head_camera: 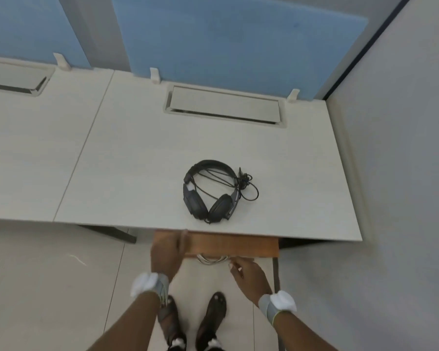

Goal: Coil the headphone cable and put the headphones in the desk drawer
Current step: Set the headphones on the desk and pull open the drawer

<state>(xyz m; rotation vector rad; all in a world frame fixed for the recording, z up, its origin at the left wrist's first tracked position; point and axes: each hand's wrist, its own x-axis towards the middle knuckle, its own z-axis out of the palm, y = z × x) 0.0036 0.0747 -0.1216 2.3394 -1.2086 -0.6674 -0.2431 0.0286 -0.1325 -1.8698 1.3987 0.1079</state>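
Note:
Black over-ear headphones lie flat on the white desk, near its front edge. Their black cable is bunched in loose loops across the headband and to the right of it. Under the desk edge a brown wooden drawer sticks out a little, with a metal ring handle hanging at its front. My left hand rests on the drawer's left front corner, blurred. My right hand is just right of the handle, fingers curled, with its fingertips close to the ring.
A closed cable flap is set into the desk's back. Blue partition panels stand behind, and a grey wall closes the right side. A second desk adjoins on the left. My feet stand on the tiled floor.

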